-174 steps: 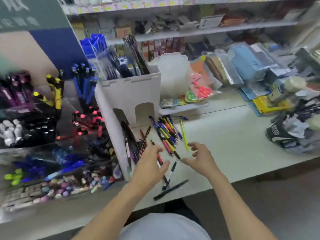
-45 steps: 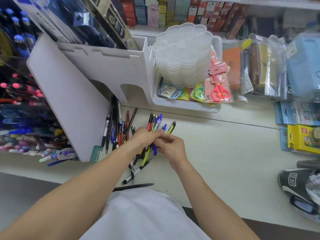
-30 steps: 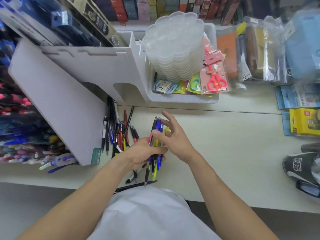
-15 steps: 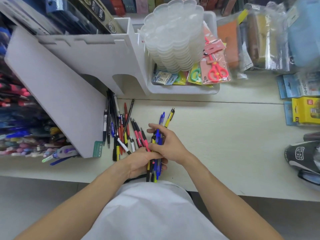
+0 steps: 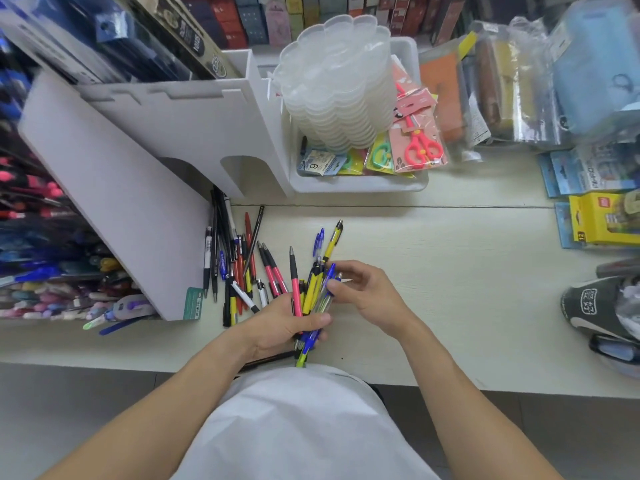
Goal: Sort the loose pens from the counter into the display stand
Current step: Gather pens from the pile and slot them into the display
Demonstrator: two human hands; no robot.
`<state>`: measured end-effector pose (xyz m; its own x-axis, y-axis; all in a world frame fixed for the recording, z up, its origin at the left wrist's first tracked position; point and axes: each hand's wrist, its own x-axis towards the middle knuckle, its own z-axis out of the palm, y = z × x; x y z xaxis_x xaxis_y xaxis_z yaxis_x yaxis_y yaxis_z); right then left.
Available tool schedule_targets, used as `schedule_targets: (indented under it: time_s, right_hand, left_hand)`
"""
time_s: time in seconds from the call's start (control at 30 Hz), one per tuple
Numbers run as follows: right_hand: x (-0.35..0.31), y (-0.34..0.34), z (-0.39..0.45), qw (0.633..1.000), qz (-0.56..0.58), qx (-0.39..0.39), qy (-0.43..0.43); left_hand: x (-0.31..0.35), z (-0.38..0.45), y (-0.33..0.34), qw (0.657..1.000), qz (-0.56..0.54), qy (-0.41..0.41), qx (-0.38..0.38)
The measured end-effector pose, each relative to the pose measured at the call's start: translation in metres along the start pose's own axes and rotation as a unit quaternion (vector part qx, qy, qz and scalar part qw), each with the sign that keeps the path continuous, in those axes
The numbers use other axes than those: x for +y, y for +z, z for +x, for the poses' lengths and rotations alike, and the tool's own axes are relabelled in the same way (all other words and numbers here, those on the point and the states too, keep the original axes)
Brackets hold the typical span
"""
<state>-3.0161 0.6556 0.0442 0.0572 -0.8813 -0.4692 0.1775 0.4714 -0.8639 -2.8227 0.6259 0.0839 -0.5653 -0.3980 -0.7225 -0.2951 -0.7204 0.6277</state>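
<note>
While the left hand (image 5: pixel 277 329) grips a bundle of pens (image 5: pixel 311 299) near the table's (image 5: pixel 450 271) front edge (yellow, blue and pink barrels fan out above its thumb), the right hand (image 5: pixel 367 292) reaches in from the right, its fingers curled and its fingertips (image 5: pixel 330 289) pinching a blue pen (image 5: pixel 329 275) at the top of the bundle. Two more pens, a yellow one (image 5: pixel 333 239) and a small blue one (image 5: pixel 318 240), lie just beyond the bundle towards the table's middle. To the left, a scatter of loose pens (image 5: pixel 239 261) in black, red and pink lies on the table against the foot of the white display stand (image 5: pixel 114 188), which stands at the table's back left. A white tray (image 5: pixel 360 183) holding stacked clear containers (image 5: pixel 336 81) and packaged scissors (image 5: pixel 420 147) sits just right of the stand, along the back edge.
</note>
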Motion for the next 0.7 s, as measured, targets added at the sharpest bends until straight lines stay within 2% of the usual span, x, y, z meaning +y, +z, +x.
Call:
schedule_targets:
  time_s: [0.1,0.17,0.23,0.3,0.37,0.5,0.7]
  right_hand:
    - [0.000,-0.001,0.004,0.999,-0.038,-0.011,0.004]
    - [-0.007,-0.002,0.013,0.999,-0.049,0.006,0.023]
    - [-0.015,0.001,0.029,0.992,-0.066,0.097,0.052]
    - [-0.019,0.003,0.050,0.963,-0.165,0.205,0.058]
    - [-0.026,0.009,0.067,0.929,-0.274,0.243,0.052]
    - [-0.036,0.016,0.087,0.904,-0.377,0.198,0.036]
    - [-0.042,0.008,0.080,0.868,-0.462,0.141,0.116]
  left_hand:
    - [-0.001,0.000,-0.001,1.000,-0.027,-0.011,-0.002]
    - [-0.001,0.000,-0.003,0.999,-0.019,-0.017,0.023]
    - [0.000,-0.001,-0.007,0.999,-0.012,-0.012,0.050]
    - [0.002,-0.003,-0.010,0.996,-0.034,0.001,0.077]
    - [0.004,-0.003,-0.015,0.994,-0.049,0.018,0.098]
    - [0.006,-0.003,-0.022,0.989,-0.060,0.047,0.130]
    - [0.001,-0.002,-0.032,0.987,-0.067,0.046,0.136]
